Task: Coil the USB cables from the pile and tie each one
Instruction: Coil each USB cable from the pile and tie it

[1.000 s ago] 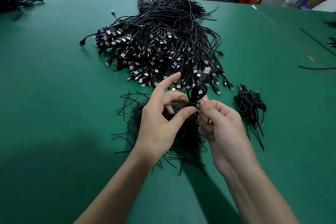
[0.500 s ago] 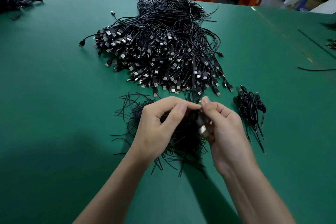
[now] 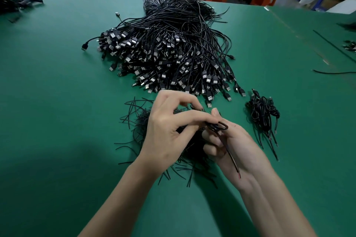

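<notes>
Small black coiled USB cable (image 3: 219, 126): left hand (image 3: 169, 131) grip pinches its loop; right hand (image 3: 238, 149) grip holds its tail. Large black USB cable pile (image 3: 173, 50) lies toward the green table's (image 3: 48, 86) far edge.

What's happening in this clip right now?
A person at a green table is coiling USB cables. Both hands hold one small coiled cable: the left hand pinches the loop, the right hand grips it with the loose tail across its palm. Whether a tie is on it cannot be told. The big pile lies beyond, a heap of short ties under the hands, a few coiled bundles to the right.
</notes>
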